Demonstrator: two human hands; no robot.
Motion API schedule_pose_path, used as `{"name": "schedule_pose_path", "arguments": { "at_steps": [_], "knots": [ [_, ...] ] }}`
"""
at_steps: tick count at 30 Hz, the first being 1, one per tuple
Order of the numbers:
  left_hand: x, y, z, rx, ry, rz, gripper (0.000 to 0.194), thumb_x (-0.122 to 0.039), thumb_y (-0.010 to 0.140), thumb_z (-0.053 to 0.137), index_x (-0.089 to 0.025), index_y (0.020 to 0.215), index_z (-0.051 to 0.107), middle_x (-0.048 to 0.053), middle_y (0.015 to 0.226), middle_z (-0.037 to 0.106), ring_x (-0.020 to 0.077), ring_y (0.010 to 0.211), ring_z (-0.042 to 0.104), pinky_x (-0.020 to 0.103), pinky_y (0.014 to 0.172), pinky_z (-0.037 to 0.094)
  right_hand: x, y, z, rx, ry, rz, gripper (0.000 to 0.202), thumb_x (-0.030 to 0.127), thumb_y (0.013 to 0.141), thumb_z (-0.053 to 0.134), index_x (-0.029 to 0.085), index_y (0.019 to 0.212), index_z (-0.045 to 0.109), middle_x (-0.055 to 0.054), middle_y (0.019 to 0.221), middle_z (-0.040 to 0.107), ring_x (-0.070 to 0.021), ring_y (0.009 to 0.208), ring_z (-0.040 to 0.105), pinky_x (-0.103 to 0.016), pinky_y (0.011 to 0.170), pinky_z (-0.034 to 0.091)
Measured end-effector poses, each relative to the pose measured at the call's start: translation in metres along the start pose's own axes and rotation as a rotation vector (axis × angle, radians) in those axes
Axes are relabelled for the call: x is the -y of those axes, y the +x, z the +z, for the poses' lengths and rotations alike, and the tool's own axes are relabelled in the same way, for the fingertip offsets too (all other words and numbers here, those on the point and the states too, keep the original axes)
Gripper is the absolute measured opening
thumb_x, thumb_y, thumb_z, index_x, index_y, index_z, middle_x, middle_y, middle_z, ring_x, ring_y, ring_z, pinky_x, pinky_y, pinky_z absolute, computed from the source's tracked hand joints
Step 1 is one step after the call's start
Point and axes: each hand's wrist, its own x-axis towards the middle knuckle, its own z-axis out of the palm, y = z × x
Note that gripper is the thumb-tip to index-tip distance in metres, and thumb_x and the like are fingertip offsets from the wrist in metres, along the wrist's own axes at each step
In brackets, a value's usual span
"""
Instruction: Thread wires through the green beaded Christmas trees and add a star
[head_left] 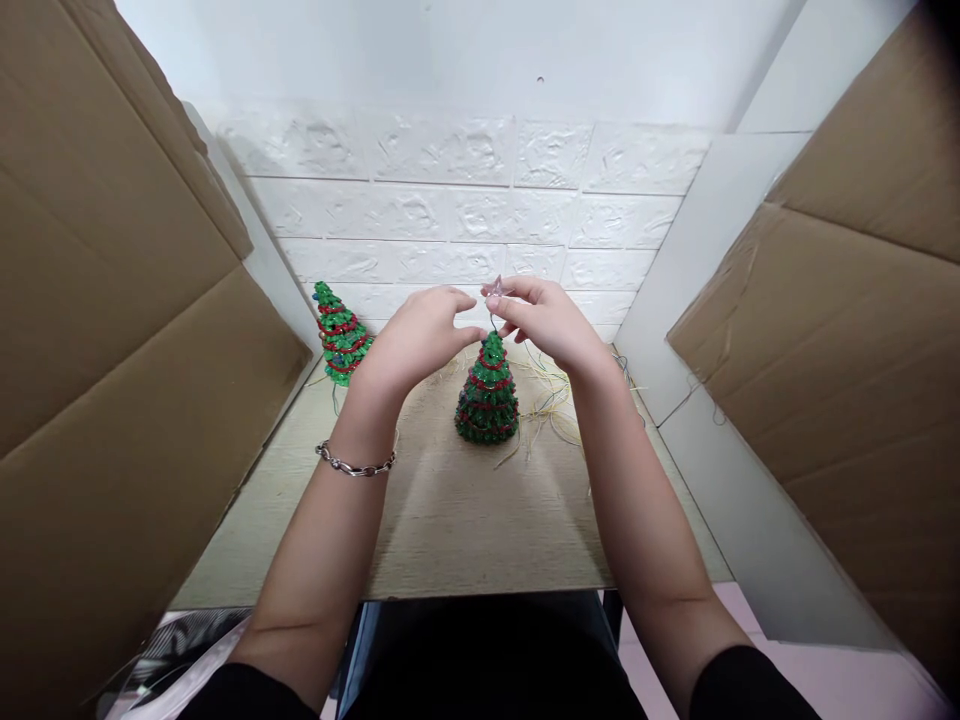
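The star point(498, 288) could bend its thin wire point(493, 322) or slip if the right hand point(553, 322), pinching it, pulls unevenly. The left hand point(424, 335), fingers parted around nothing, might knock the tree point(487, 400), which neither hand seems to steady. Loose strands point(555, 395) beside it could snag. The tree stands upright at mid-frame: a green, bumpy cone ringed with red; the star looks pale pink.

Brown cardboard point(120, 300) (creased) flanks a white brick-patterned wall point(480, 212).
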Motion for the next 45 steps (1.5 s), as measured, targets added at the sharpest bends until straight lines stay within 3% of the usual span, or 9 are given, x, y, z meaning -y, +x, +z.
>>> {"name": "schedule_pose_path", "arguments": {
  "at_steps": [5, 12, 18, 26, 38, 45],
  "knots": [
    [-0.009, 0.0, -0.003, -0.102, -0.115, -0.047, 0.035, -0.025, 0.081, 0.051, -0.017, 0.114, 0.059, 0.007, 0.117, 0.06, 0.0189, 0.103, 0.056, 0.031, 0.091, 0.042, -0.003, -0.002, -0.006, 0.079, -0.081, 0.031, 0.024, 0.032, 0.079, 0.055, 0.017, 0.095, 0.065, -0.005, 0.095, 0.064, -0.0103, 0.067, 0.056, -0.023, 0.059, 0.046],
    [-0.012, 0.004, 0.004, -0.092, -0.169, -0.015, 0.026, -0.027, 0.083, 0.048, -0.019, 0.094, 0.07, 0.005, 0.096, 0.068, 0.0187, 0.089, 0.06, 0.029, 0.081, 0.044, -0.007, -0.003, -0.011, 0.152, -0.184, 0.042, 0.027, 0.035, 0.078, 0.055, 0.016, 0.094, 0.067, -0.005, 0.085, 0.065, -0.0124, 0.069, 0.056, -0.025, 0.062, 0.043],
    [-0.01, 0.006, 0.009, -0.132, -0.187, -0.016, 0.023, -0.023, 0.08, 0.05, -0.02, 0.089, 0.071, 0.004, 0.09, 0.07, 0.0169, 0.082, 0.061, 0.028, 0.077, 0.043, -0.009, -0.003, -0.015, 0.17, -0.227, -0.02, 0.024, 0.034, 0.079, 0.055, 0.017, 0.092, 0.067, -0.005, 0.092, 0.065, -0.0137, 0.073, 0.057, -0.027, 0.068, 0.043],
    [-0.013, 0.006, 0.009, -0.14, -0.193, -0.054, 0.019, -0.023, 0.08, 0.053, -0.019, 0.088, 0.07, 0.005, 0.092, 0.069, 0.017, 0.084, 0.06, 0.03, 0.08, 0.043, -0.002, -0.007, -0.02, -0.075, -0.355, -0.091, 0.019, 0.028, 0.081, 0.052, 0.015, 0.079, 0.065, -0.005, 0.079, 0.062, -0.0147, 0.075, 0.053, -0.029, 0.072, 0.04],
    [-0.011, 0.003, 0.003, -0.095, -0.135, -0.047, 0.018, -0.024, 0.079, 0.053, -0.019, 0.081, 0.07, 0.004, 0.085, 0.069, 0.0168, 0.078, 0.06, 0.03, 0.076, 0.044, 0.002, -0.009, -0.018, -0.063, -0.43, -0.11, 0.019, 0.026, 0.08, 0.052, 0.015, 0.074, 0.065, -0.005, 0.072, 0.062, -0.0154, 0.072, 0.053, -0.03, 0.073, 0.038],
    [-0.007, 0.005, 0.006, -0.129, -0.123, -0.013, 0.018, -0.028, 0.08, 0.053, -0.018, 0.081, 0.069, 0.005, 0.094, 0.068, 0.0187, 0.092, 0.058, 0.032, 0.086, 0.041, 0.003, -0.009, -0.017, -0.065, -0.443, -0.104, 0.018, 0.025, 0.08, 0.051, 0.014, 0.074, 0.065, -0.005, 0.072, 0.061, -0.0148, 0.072, 0.052, -0.029, 0.072, 0.038]
  ]
}}
